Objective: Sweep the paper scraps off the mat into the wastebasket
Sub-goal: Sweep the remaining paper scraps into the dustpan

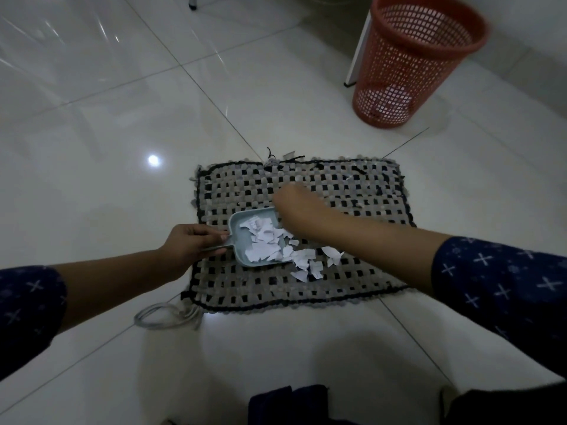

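Your woven grey-and-black mat (337, 204) lies flat on the floor; torn white paper scraps (302, 260) cluster near its centre, and the upright orange mesh wastebasket (411, 65) stands at one o'clock.

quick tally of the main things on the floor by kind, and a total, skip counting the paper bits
Woven black-and-grey rectangular mat: 1
Pale blue plastic dustpan, held by the left hand: 1
Orange-red plastic mesh wastebasket: 1
Grey looped cord: 1
Total: 4
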`<move>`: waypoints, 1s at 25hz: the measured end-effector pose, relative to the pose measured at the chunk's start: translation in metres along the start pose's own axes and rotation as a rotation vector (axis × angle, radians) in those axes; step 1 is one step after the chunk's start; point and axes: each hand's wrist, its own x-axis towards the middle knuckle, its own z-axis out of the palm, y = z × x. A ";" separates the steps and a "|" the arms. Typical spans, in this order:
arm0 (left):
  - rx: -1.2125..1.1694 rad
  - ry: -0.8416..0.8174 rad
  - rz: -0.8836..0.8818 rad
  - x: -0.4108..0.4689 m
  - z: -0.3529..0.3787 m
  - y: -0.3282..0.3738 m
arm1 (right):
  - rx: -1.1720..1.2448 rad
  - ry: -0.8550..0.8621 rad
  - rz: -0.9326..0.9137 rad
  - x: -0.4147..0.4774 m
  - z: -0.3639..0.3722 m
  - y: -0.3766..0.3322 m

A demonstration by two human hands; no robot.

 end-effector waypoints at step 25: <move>0.074 -0.057 -0.031 -0.019 -0.009 -0.008 | 0.122 -0.108 0.262 -0.088 0.017 0.052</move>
